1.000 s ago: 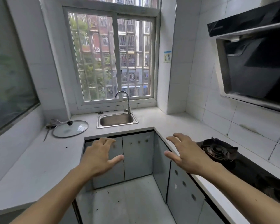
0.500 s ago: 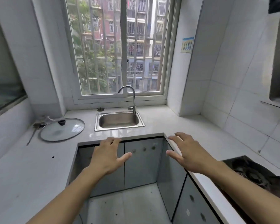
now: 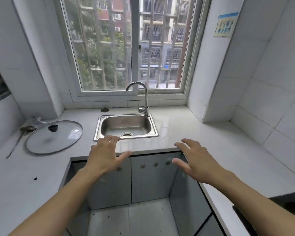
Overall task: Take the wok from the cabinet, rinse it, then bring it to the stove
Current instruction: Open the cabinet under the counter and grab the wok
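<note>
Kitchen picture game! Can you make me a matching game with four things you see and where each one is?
Things:
1. glass lid
2. faucet
3. poster
4. cabinet doors

Places:
A. under the counter's edge
B. high on the right wall
C. flat on the counter, left of the sink
D. behind the sink, before the window

Pairs: 1-C, 2-D, 3-B, 4-A

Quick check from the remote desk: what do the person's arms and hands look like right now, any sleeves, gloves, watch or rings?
Both forearms are bare as far as the frame shows: no sleeve reaches into view. The left hand and the right hand wear no gloves. No watch, bracelet or ring shows on either wrist or on the fingers in view. No marks or bandages show either.
</note>
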Motion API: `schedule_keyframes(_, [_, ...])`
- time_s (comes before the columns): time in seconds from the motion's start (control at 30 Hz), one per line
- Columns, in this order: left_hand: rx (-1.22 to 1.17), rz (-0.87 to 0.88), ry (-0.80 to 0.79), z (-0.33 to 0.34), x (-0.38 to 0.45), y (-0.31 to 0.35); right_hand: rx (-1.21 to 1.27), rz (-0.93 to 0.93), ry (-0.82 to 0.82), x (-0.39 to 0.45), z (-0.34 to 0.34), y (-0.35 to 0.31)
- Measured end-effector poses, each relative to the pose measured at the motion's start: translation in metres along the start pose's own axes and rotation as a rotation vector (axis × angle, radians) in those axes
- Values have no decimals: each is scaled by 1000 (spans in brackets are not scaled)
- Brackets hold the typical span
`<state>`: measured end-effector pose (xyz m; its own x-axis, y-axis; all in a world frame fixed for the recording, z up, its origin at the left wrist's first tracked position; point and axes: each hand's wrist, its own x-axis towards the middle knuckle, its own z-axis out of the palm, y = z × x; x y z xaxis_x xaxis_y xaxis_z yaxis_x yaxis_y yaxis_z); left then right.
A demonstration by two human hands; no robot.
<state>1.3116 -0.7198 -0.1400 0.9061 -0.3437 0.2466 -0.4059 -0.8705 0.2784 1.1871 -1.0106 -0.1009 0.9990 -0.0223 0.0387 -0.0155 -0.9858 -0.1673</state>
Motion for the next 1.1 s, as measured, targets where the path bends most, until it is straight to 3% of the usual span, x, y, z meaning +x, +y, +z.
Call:
schedule_keyframes(0.27, [134, -256, -30, 42, 48, 8, 100, -210, -21, 126, 28, 64])
schedule_keyframes(0.43, [179, -449, -46, 40, 45, -5, 109, -351, -120, 186, 45, 62])
schedule_keyframes(0.73, [178, -663, 70, 31, 45, -64, 120, -594, -155, 276, 71, -9])
schedule_keyframes(1.1, [191, -952, 139, 19, -12, -156, -71, -886, -230, 346, 103, -158])
